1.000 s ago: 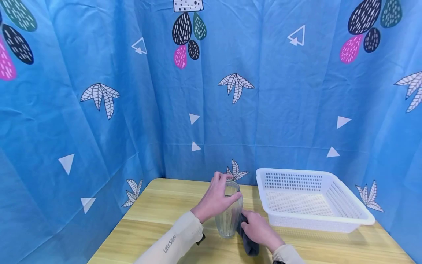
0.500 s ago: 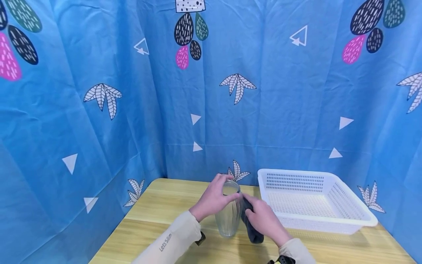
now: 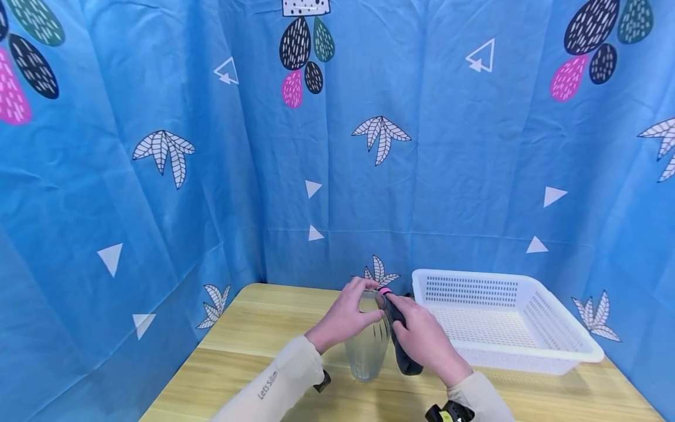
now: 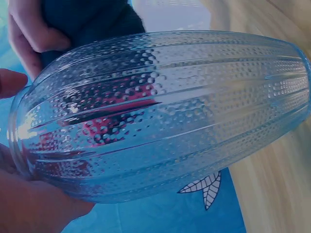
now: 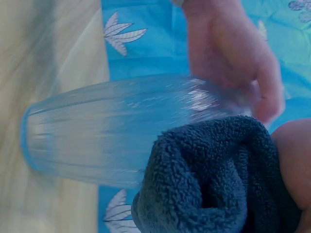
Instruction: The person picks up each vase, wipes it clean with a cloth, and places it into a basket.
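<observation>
A clear glass vase point(image 3: 367, 354) with ribs and raised dots stands on the wooden table. My left hand point(image 3: 345, 316) grips it at the rim, thumb on the near side and fingers on the far side. My right hand point(image 3: 424, 337) holds a dark grey towel point(image 3: 407, 360) to the upper right side of the vase. In the right wrist view the bunched towel point(image 5: 199, 170) hides part of the glass near the mouth. Pink patches show through the vase point(image 4: 184, 107) in the left wrist view, and a bit of pink sits by my right fingertips.
A white perforated plastic basket point(image 3: 511, 347) stands on the table to the right of my right hand. Behind the wooden table point(image 3: 253, 334) and at its sides hangs a blue patterned curtain point(image 3: 337, 176).
My right hand has moved up along the vase with the towel, from its lower side to near the rim. The left hand keeps its grip at the rim, and the vase stays in place.
</observation>
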Demonstrator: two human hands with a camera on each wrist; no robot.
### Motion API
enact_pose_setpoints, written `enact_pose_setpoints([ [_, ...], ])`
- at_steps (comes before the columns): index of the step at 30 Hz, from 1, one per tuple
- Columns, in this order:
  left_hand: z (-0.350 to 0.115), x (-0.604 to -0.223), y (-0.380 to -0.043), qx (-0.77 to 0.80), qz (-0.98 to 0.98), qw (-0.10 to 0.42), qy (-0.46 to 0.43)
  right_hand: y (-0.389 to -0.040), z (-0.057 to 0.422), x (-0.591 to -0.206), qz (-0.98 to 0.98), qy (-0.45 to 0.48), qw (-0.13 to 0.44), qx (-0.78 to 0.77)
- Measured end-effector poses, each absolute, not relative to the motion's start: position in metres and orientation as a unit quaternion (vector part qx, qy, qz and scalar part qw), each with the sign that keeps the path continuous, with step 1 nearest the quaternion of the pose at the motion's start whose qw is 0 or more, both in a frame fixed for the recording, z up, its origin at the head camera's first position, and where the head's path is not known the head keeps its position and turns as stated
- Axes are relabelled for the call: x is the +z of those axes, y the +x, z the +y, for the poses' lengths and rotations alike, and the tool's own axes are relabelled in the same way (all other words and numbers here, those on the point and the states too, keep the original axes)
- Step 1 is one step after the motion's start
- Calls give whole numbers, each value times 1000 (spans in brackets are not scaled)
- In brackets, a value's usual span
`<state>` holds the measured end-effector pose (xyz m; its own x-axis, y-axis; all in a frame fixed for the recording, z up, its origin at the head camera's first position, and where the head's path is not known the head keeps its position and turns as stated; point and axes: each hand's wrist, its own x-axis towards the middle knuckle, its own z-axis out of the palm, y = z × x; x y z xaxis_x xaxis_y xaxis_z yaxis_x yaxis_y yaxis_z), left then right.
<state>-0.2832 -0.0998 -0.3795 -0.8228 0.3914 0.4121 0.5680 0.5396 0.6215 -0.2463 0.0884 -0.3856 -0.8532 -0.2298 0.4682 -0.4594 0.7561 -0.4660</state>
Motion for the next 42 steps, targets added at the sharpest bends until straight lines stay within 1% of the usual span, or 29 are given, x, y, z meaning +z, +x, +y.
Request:
enact_pose_setpoints([
  [5,-100,-383,-281,-384,-878,112,-263,-255,90,-408,-917,181,128,331],
  [8,-101,-385,-279,-380,-881,114,-260,-259,92,-425,-917,191,84,339],
  [11,-102,-387,-279,-368,-884,123,-260,-263,92,-443,-920,211,54,327],
  [16,-103,-390,-277,-360,-891,128,-246,-267,92,-465,-920,235,26,313],
  [20,-105,-391,-275,-360,-895,120,-233,-266,92,-468,-915,234,17,328],
  [24,-107,-391,-274,-348,-899,130,-230,-260,90,-458,-916,216,48,334],
  [29,-110,-390,-272,-352,-895,138,-235,-252,89,-433,-912,185,107,349],
  [33,-110,-384,-271,-362,-890,120,-249,-250,92,-410,-906,177,144,357],
  [38,-108,-373,-274,-374,-882,91,-273,-250,93,-385,-900,196,198,335],
  [42,-108,-372,-277,-389,-869,79,-293,-251,90,-375,-900,204,212,322],
])
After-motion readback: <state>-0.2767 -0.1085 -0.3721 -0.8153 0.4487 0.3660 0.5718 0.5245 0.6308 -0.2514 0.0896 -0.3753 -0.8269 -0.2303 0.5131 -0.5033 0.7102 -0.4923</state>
